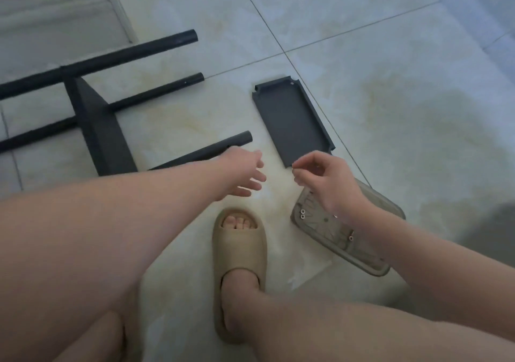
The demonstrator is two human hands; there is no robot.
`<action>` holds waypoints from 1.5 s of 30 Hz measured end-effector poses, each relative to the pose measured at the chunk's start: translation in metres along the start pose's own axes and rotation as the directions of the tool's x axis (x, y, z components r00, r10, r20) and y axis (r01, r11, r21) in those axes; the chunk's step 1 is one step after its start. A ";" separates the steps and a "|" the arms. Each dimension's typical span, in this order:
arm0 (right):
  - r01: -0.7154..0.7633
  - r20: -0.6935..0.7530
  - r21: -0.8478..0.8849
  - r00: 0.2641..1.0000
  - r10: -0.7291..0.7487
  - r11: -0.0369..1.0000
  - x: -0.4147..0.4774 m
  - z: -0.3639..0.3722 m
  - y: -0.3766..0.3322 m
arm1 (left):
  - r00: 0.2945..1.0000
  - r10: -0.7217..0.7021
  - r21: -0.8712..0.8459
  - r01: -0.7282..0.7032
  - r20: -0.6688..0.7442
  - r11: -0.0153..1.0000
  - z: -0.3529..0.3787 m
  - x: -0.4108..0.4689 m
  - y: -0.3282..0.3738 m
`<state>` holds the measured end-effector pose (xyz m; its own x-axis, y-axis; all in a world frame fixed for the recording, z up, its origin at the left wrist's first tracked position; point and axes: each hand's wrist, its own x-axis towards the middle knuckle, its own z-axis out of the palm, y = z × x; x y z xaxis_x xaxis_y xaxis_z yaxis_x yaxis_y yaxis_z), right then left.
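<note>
A black metal frame (92,116) of several tubes joined by a flat shelf lies on the tiled floor at the left. A separate dark rectangular shelf panel (292,122) lies flat at centre. My left hand (245,173) reaches out open, fingers spread, just below the end of the nearest tube (223,147). My right hand (326,180) hovers at the panel's near corner, thumb and forefinger pinched together on something tiny that I cannot make out. Under my right wrist sits a translucent tray (345,230) holding small metal washers or nuts (303,214).
My foot in a beige slipper (239,264) stands on the floor between my arms, close to the tray. My bare knees fill the lower corners. A white ledge or door frame (119,7) runs at the upper left. Pale floor tiles (390,69) stretch to the right.
</note>
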<state>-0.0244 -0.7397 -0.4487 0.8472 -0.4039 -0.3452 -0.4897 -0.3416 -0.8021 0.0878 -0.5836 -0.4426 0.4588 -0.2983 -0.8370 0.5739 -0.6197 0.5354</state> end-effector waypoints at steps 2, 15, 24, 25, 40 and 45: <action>0.093 0.018 0.006 0.995 -0.093 0.996 -0.001 0.011 -0.039 | 1.000 -0.014 -0.171 0.010 -0.017 0.985 -0.026 -0.013 0.008; 0.427 0.176 -0.072 0.895 -0.410 0.902 -0.014 0.127 -0.186 | 0.993 -0.034 -0.475 0.083 0.109 0.876 -0.192 -0.063 -0.031; 0.520 0.522 -0.452 0.813 -0.258 0.725 0.032 0.206 -0.161 | 0.972 -0.016 -0.606 -0.132 -0.233 0.784 -0.274 -0.023 -0.088; 0.553 0.576 -0.480 0.784 -0.231 0.681 0.035 0.213 -0.157 | 0.952 -0.026 -0.587 -0.167 -0.305 0.792 -0.277 -0.016 -0.095; 0.729 0.726 -0.487 0.644 -0.241 0.480 0.044 0.253 -0.127 | 0.986 0.166 0.058 -0.167 0.024 0.984 -0.258 0.013 -0.152; 0.740 0.734 -0.495 0.636 -0.236 0.456 0.032 0.252 -0.115 | 0.980 0.183 0.079 -0.189 0.078 0.979 -0.248 0.006 -0.161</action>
<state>0.1111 -0.4997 -0.4906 0.8060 0.4468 -0.3883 0.3018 -0.8745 -0.3797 0.1664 -0.3054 -0.5057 0.5022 -0.4622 -0.7309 0.4214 -0.6072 0.6736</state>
